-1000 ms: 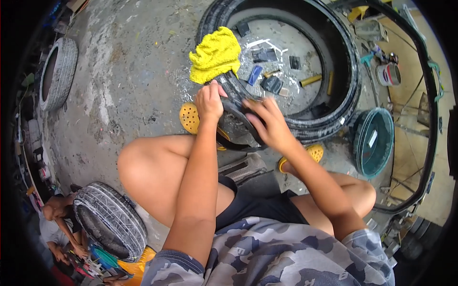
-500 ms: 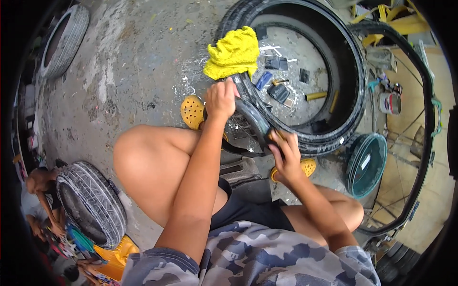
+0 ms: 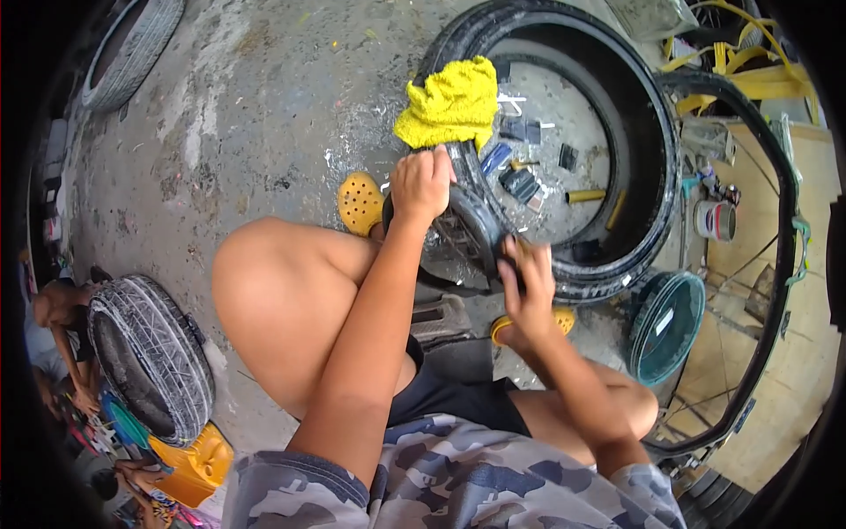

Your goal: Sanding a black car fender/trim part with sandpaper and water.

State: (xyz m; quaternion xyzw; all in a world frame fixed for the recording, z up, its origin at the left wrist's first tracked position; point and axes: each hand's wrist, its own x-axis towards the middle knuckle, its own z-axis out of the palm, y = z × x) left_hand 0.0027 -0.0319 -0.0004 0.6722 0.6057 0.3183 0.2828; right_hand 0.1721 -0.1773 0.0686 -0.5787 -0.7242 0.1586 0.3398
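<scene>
Small black tyre [image 3: 463, 231] stands on the concrete floor [image 3: 247, 123] between the person's knees, leaning against the near rim of a large tyre [image 3: 648, 176]. Left hand [image 3: 421, 183] has its grip clamped over the small tyre's top, just below a yellow cloth [image 3: 449, 104]. Right hand [image 3: 527, 286] curls its fingers closed around the lower right edge.

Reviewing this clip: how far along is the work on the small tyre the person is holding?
Looks mid-job. Already laid out: patches and small tools inside the big tyre on the floor, a yellow cloth draped on its rim. In hand: left hand grips the small tyre from above, right hand presses its side. No finished repair is visible.
</scene>
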